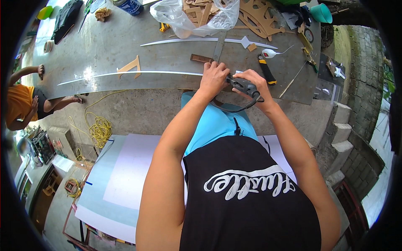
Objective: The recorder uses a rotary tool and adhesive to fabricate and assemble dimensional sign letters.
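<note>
My right hand (pixel 253 80) is closed around a dark corded power tool (pixel 246 88), whose black cord (pixel 234 111) loops down over my lap. Close beside it, my left hand (pixel 213 77) has its fingers curled at the right end of a long, thin white strip (pixel 146 72). That strip lies along the near side of the metal table (pixel 167 88). My fingers cover its right end and the tool's working tip. Just beyond my left hand is a try square with a wooden stock (pixel 202 58). A second white strip (pixel 184 40) with a diamond-shaped part lies farther back.
A plastic bag of wood pieces (pixel 167 16) and brown cut-outs (pixel 255 19) occupy the back. Right of my hands are a white glue bottle (pixel 269 53) and a yellow-black handled tool (pixel 266 71). A person in orange (pixel 21 102) is at left; yellow cord (pixel 100 129) lies below.
</note>
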